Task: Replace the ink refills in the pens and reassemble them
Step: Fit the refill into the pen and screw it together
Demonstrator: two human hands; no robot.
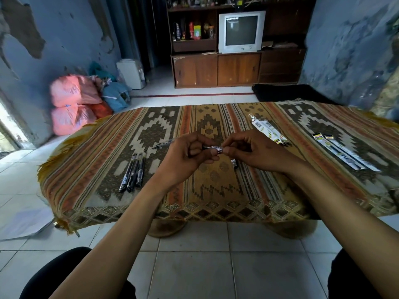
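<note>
Holding one pen (212,147) up over the patterned cloth (216,186), you've got both hands meeting mid-frame in the head view. Your left hand (190,155) has fingers curled round the barrel, clear tip end poking out leftward past the knuckles. Your right hand (248,151) pinches the barcode-label end between thumb and forefinger, other fingers curled in. Pen sits roughly level, above the table, not touching it.

On the cloth left of your hands: three black pens (133,172) lying side by side, touching or nearly so, tips pointing away from you. Just below your right hand, a small dark pen part (234,163) lies on the cloth; can't tell if cap or barrel piece. Further right, opened refill packets (268,131) near the far side, and packaged refills (343,154) well apart toward the right edge.

Background: TV (241,31) in a wooden cabinet (216,70), pink sacks (73,102) on the tiled floor at left.
</note>
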